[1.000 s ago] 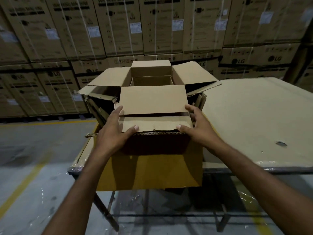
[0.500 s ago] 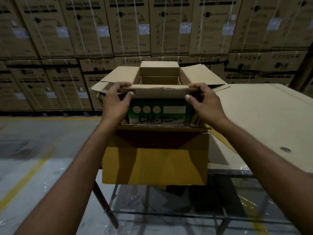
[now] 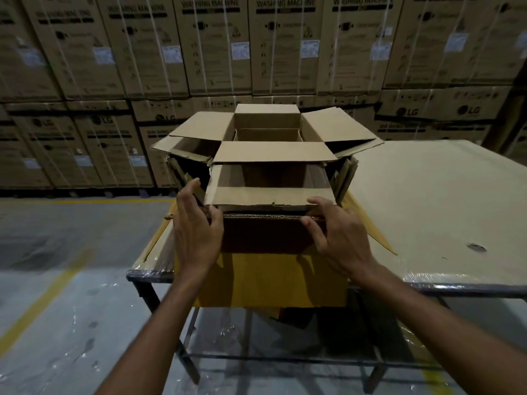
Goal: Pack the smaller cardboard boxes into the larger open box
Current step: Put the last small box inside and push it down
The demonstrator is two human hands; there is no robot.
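A small box (image 3: 271,195), plain brown with its flaps open and no print showing, sits in the near part of the big box (image 3: 271,280), which stands at the near left corner of the worktop (image 3: 427,195). The big box's front flap hangs down over the worktop's edge. Behind the small box a second box (image 3: 268,135), also open, fills the far part, which makes two smaller boxes in view.

The left hand (image 3: 196,235) has its fingers straight and slightly spread against the small box's near left corner. The right hand (image 3: 339,238) pinches the small box's near flap at its right corner, bent fingers on top and thumb under the big box's rim.

Cardboard sheets (image 3: 345,175) stand on edge at both sides of the big box. The worktop is a metal frame topped with cardboard under clear wrap.

Behind it rises a wall of strapped cartons (image 3: 216,47). At least four in the upper row read "WASHING MACHINE", and lower ones carry the LG logo. The white labels are too blurred to read. Yellow lines cross the grey floor (image 3: 57,252).
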